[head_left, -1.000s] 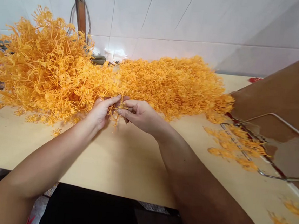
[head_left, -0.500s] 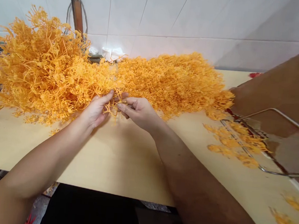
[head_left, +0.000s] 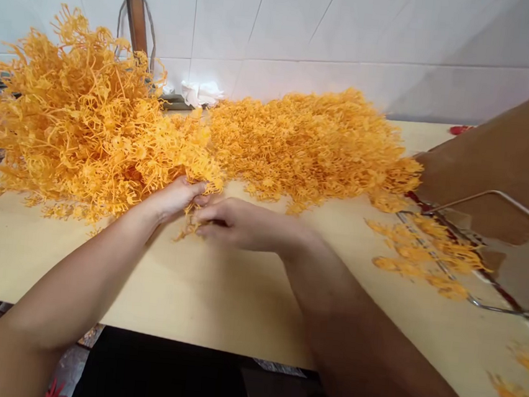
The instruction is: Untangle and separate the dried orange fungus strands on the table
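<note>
Two big heaps of tangled orange plastic sprigs lie on the pale wooden table (head_left: 218, 294): a loose, taller heap (head_left: 79, 124) at the left and a denser, finer heap (head_left: 307, 143) at the middle. My left hand (head_left: 171, 199) and my right hand (head_left: 234, 220) meet just in front of the heaps, low over the table. Both pinch a small orange sprig (head_left: 187, 228) between fingertips, the fingers closed on it. Most of the sprig is hidden by my fingers.
A brown cardboard box (head_left: 506, 165) with a metal wire frame (head_left: 484, 251) stands at the right, with loose orange pieces (head_left: 427, 255) beside it. More bits (head_left: 518, 382) lie near the right front edge. A wooden handle (head_left: 133, 11) and white cloth (head_left: 202, 92) stand against the tiled wall.
Both hands have dropped from the edge of the heaps toward the table and nearer to me, pulling the small sprig away from the pile. The right hand has turned palm down.
</note>
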{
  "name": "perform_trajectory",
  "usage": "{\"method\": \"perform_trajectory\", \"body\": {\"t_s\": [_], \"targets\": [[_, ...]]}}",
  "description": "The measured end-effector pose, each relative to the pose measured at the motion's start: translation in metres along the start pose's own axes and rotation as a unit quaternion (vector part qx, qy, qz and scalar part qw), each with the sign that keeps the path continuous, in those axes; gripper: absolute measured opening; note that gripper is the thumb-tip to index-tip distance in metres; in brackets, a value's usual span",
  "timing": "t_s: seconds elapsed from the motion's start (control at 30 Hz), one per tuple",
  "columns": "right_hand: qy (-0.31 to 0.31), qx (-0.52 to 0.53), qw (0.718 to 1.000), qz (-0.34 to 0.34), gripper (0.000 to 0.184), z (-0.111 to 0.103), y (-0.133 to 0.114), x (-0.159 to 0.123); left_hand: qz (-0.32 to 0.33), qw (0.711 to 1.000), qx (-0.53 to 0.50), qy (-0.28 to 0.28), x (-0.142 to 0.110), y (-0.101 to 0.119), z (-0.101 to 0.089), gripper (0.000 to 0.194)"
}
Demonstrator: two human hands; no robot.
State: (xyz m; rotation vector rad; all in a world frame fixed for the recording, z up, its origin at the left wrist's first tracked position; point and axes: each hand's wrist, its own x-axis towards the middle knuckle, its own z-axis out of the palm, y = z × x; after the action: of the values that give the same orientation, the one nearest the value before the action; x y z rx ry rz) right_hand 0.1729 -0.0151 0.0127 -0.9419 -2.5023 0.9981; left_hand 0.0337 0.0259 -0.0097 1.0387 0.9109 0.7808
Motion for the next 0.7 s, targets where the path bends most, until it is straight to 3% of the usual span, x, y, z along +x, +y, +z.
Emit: {"method": "perform_trajectory", "body": {"t_s": [0.1,0.23,0.33,0.47,0.6,0.7], "targets": [[0.076,0.128,0.986,0.076,0.018,-0.015,0.008,-0.013,0.038,0.999,-0.014,0.008,0.002,-0.003,0.0,0.004],[0.258,0.261,0.91,0.193,0.01,-0.024,0.03,-0.021,0.039,0.999,-0.018,0.014,0.002,-0.004,0.004,0.013],[0.302,0.33,0.873,0.196,0.015,-0.02,0.037,-0.017,0.044,0.999,-0.012,0.017,0.002,-0.005,0.008,0.016],[0.269,0.379,0.874,0.14,0.019,-0.01,0.028,-0.007,0.062,0.997,0.008,0.044,0.003,-0.008,0.01,0.009],[0.267,0.263,0.92,0.117,0.035,-0.001,0.018,0.001,0.056,0.997,0.032,0.052,0.003,-0.007,0.01,0.01],[0.29,0.233,0.923,0.094,0.035,0.004,0.018,0.006,0.063,0.995,0.049,0.067,0.003,-0.006,0.009,0.008]]}}
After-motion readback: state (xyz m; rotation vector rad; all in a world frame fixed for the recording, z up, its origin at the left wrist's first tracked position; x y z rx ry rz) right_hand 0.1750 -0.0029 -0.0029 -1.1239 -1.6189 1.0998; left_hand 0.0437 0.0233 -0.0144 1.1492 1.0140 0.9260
